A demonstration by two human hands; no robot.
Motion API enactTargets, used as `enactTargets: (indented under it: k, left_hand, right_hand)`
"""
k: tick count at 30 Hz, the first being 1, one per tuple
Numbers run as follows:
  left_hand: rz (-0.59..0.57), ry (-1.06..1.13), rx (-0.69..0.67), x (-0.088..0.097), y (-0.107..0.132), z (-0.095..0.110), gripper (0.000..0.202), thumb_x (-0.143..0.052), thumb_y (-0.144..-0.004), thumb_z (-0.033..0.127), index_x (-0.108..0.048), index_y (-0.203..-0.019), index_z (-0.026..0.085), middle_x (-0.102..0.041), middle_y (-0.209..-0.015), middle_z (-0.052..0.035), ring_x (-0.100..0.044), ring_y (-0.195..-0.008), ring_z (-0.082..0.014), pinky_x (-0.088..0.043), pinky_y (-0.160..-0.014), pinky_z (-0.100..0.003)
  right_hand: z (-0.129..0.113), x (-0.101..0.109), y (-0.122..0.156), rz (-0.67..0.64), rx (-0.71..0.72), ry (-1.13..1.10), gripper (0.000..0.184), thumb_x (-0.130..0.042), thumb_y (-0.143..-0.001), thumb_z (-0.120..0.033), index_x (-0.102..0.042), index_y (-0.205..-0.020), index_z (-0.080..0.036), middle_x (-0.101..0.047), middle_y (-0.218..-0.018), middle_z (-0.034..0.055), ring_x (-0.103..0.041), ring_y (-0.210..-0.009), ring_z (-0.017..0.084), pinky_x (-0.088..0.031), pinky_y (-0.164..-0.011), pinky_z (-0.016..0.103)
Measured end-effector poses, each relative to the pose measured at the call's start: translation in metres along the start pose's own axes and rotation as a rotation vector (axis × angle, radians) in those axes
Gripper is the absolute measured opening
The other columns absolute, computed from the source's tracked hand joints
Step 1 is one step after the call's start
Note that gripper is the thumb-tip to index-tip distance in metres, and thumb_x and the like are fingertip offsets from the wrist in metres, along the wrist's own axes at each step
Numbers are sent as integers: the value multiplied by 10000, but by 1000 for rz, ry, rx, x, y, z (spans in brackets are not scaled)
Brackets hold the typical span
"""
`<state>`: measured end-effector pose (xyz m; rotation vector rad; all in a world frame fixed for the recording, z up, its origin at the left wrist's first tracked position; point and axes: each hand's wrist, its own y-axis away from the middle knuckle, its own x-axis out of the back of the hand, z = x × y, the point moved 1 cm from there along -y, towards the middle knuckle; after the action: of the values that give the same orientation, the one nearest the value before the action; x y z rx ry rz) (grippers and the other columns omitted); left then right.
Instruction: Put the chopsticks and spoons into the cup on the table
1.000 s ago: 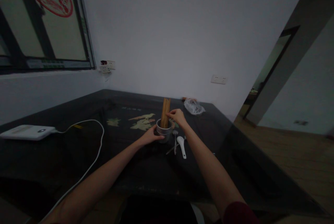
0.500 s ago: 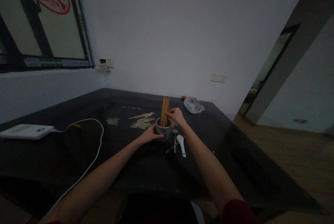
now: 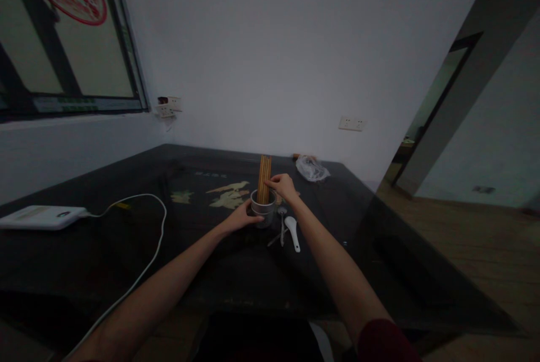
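A grey cup (image 3: 264,216) stands on the dark table, with a bundle of wooden chopsticks (image 3: 264,173) upright in it. My left hand (image 3: 240,218) is wrapped round the cup's left side, thumb across its front. With thumb and fingers pinched, my right hand (image 3: 282,184) grips the chopsticks from the right, above the rim. Their lower ends are hidden inside the cup. Just right of the cup lie a white soup spoon (image 3: 292,231) and a metal spoon (image 3: 282,227), the metal one crossing another thin metal utensil.
A white power bank (image 3: 44,217) lies at the table's left, its white cable (image 3: 162,227) running toward me past my left forearm. A crumpled clear plastic bag (image 3: 311,168) sits near the back edge. A dark long object (image 3: 405,269) rests at the right.
The chopsticks stand slightly more upright than before. Both hands keep their holds on the cup and the chopsticks. The view has shifted slightly.
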<state>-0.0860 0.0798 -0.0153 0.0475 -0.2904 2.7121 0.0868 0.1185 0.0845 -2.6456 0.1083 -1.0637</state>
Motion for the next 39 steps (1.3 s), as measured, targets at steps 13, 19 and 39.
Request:
enactTargets:
  k: [13,19,39]
  left_hand:
    - [-21,57,-22,1,1,0,854,-817,-587,274,-402,-1328,182,-464,-1379,-152,-490,-1229,-294,-360,-1064,-465]
    - [-31,29,-6,4,-1,-2,829,-817,-594,307,-417,-1304,152,-506,-1334,-165,-509,-1205,-305,-349,-1063,-499]
    - [-20,-15,-18,7,-1,-7,803,-818,-587,294,-436,-1283,172,-529,-1312,-154,-511,-1207,-290,-385,-1038,-473]
  right_hand:
    - [8,1,4,-19,21,-60,268,-641,-763,-391,-731,-795,-141,-718,-764,52,-640,-709,146,-400,-572,194]
    - [16,7,8,0,47,-137,298,-585,-791,-402,-712,-756,-136,-691,-681,46,-610,-613,140,-406,-545,211]
    - [85,27,97,43,-10,-289,397,-498,-774,-482,-671,-773,-125,-647,-649,53,-562,-595,154,-397,-535,234]
